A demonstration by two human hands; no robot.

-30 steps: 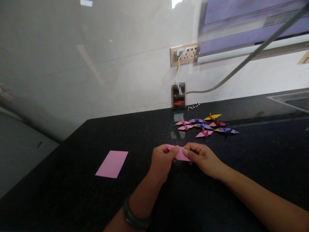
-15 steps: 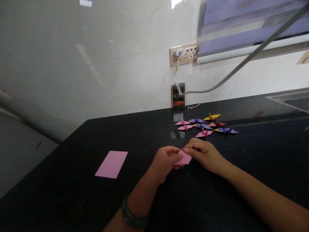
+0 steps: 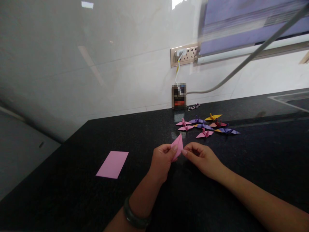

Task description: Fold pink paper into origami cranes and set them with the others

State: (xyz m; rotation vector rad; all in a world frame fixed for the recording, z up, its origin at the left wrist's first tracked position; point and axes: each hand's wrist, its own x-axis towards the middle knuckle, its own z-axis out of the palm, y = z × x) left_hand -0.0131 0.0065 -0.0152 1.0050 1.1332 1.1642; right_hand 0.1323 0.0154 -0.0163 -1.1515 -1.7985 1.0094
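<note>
A small folded pink paper [image 3: 178,145] stands up as a pointed triangle above the black counter [image 3: 72,196]. My left hand [image 3: 162,160] pinches its lower left side between thumb and fingers. My right hand [image 3: 202,158] is curled, its fingertips touching the paper's lower right edge. A dark band is on my left wrist.
A flat pink sheet [image 3: 112,164] lies on the counter to the left. Several folded paper cranes [image 3: 206,126] in pink, purple and yellow sit behind my hands. A blurred small box [image 3: 179,95] leans on the wall under a socket strip [image 3: 184,54] with a cable.
The pink paper, held flat and low between both hands before, now stands upright as a triangle. Both hands have shifted slightly.
</note>
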